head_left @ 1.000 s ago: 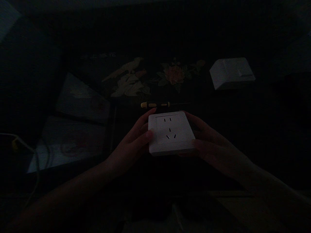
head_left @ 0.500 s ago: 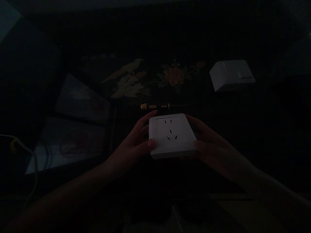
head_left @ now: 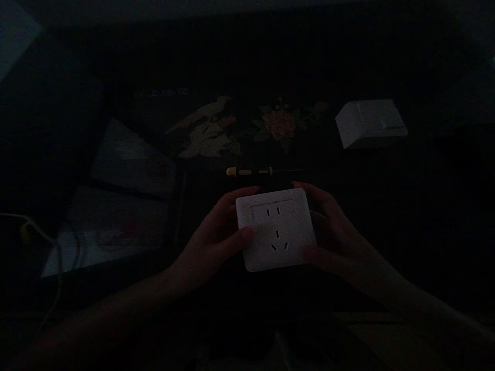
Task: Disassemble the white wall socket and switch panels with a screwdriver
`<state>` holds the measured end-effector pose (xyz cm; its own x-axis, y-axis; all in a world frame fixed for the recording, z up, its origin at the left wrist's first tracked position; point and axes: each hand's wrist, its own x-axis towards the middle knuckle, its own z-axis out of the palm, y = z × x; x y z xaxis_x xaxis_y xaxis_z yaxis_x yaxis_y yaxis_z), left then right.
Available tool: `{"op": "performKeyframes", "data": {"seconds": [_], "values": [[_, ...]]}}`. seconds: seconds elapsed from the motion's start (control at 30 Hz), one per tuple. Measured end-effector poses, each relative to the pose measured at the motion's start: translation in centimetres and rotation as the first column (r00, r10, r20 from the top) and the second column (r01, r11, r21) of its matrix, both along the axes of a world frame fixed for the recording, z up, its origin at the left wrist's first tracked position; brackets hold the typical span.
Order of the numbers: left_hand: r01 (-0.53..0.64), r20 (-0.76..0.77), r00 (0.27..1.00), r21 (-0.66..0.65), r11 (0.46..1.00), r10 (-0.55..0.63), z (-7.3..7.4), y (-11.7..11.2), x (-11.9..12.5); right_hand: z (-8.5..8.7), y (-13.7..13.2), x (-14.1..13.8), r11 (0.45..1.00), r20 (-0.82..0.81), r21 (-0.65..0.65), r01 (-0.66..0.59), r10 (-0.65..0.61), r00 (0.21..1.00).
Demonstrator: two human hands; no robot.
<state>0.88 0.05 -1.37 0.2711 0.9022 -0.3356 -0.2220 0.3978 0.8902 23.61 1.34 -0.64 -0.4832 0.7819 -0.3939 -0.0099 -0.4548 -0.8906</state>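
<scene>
The scene is very dark. A square white wall socket plate (head_left: 276,229) with pin slots on its face is held between both hands, its face turned up towards me. My left hand (head_left: 214,239) grips its left edge, thumb on the front. My right hand (head_left: 334,237) grips the right edge, fingers curled behind it and thumb at the lower right corner.
A small screwdriver (head_left: 255,171) with a yellow handle lies on the dark table just beyond the plate. A white box-like part (head_left: 369,123) sits at the far right. Bird and flower decoration (head_left: 240,129) shows on the table. A cable (head_left: 34,237) lies at the left.
Both hands drew the socket plate nearer to me and tilted its face more towards me. The screwdriver and white part stayed put.
</scene>
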Motion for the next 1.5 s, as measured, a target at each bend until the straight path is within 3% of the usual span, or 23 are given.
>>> {"op": "performKeyframes", "data": {"seconds": [0.2,0.43,0.73,1.1,1.5], "values": [[0.018,-0.023,1.0,0.079,0.997,-0.016,0.1,-0.4,0.2,0.0,-0.2,-0.5,0.992,0.025,0.115,0.047,-0.05,0.998],[-0.002,0.02,1.0,-0.015,1.0,0.003,-0.2,-0.3,0.0,-0.3,0.0,0.2,0.997,0.04,0.073,-0.011,0.008,0.999],[0.069,0.07,0.995,-0.019,0.997,-0.068,-0.6,0.3,-0.2,-0.6,0.3,0.4,0.996,0.056,0.08,-0.035,0.031,0.998],[0.024,-0.127,0.992,0.03,0.999,-0.02,0.2,0.3,-0.5,-0.6,-0.9,-0.3,0.982,0.079,0.186,-0.035,0.02,0.997],[-0.047,-0.074,0.996,-0.064,0.997,0.042,0.1,0.6,0.0,-0.7,-0.8,-0.2,0.995,0.021,0.093,-0.048,0.046,0.999]]}}
